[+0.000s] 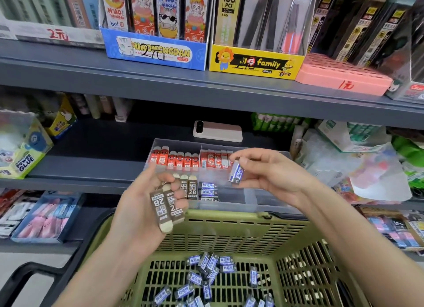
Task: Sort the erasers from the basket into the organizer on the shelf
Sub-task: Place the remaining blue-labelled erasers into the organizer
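A blue-sleeved eraser (pixel 235 171) is pinched by the right hand (pixel 273 175) above the clear organizer (pixel 252 202) on the shelf (pixel 87 166). Brown-sleeved 2B erasers (pixel 166 211), cream-ended, are gripped in the left hand (pixel 140 205). Loose blue erasers (pixel 206 277) are scattered in the near green basket (pixel 229 228).

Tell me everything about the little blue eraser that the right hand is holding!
The blue eraser is a small block in a blue and white paper sleeve with printed characters. The right hand pinches its upper end between thumb and finger, so it hangs tilted in front of the clear organizer, touching nothing else that shows.
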The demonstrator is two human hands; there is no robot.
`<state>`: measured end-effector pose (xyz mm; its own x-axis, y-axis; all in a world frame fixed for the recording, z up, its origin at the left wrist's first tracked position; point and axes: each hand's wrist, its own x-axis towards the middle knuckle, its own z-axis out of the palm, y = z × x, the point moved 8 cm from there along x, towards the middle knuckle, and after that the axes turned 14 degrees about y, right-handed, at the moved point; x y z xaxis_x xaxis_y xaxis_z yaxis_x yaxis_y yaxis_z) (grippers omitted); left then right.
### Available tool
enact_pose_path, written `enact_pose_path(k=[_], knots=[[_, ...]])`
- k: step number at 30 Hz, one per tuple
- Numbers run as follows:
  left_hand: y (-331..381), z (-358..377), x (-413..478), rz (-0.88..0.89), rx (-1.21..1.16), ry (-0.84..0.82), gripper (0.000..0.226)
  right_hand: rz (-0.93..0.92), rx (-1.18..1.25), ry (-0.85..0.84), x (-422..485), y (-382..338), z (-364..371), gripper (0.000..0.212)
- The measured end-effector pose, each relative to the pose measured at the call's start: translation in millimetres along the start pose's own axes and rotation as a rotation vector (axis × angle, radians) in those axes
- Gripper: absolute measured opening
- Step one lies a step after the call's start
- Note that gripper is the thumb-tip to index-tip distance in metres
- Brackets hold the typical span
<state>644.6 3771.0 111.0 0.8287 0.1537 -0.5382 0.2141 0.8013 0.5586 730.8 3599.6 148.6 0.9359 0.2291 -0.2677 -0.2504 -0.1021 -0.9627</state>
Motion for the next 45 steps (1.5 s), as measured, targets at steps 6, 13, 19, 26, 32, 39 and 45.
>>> enact_pose_path(k=[6,13,19,26,32,39,45], knots=[[19,8,10,0.088,-0.017,-0.013,0.028,-0.043,-0.592,-0.078,28,19,13,0.023],[19,5,17,0.089,-0.042,-0.079,0.022,-0.16,-0.963,-0.195,40,23,31,0.016],[17,1,16,0.094,-0.03,-0.088,0.022,-0.117,-1.263,-0.368,39,43,44,0.026],[18,-5,15,0.095,-0.042,-0.064,0.022,-0.07,-1.162,-0.32,39,42,40,0.024],[16,0,11,0.083,-0.062,-0.098,0.021,-0.062,-1.032,-0.309,29,29,40,0.028],[10,6,14,0.126,-0.046,-0.095,0.015,-0.169,-0.447,-0.165,-21,-2,76,0.023],[9,4,7,0.24,0.024,-0.105,0.025,0.027,-0.191,-0.071,-34,25,92,0.006]])
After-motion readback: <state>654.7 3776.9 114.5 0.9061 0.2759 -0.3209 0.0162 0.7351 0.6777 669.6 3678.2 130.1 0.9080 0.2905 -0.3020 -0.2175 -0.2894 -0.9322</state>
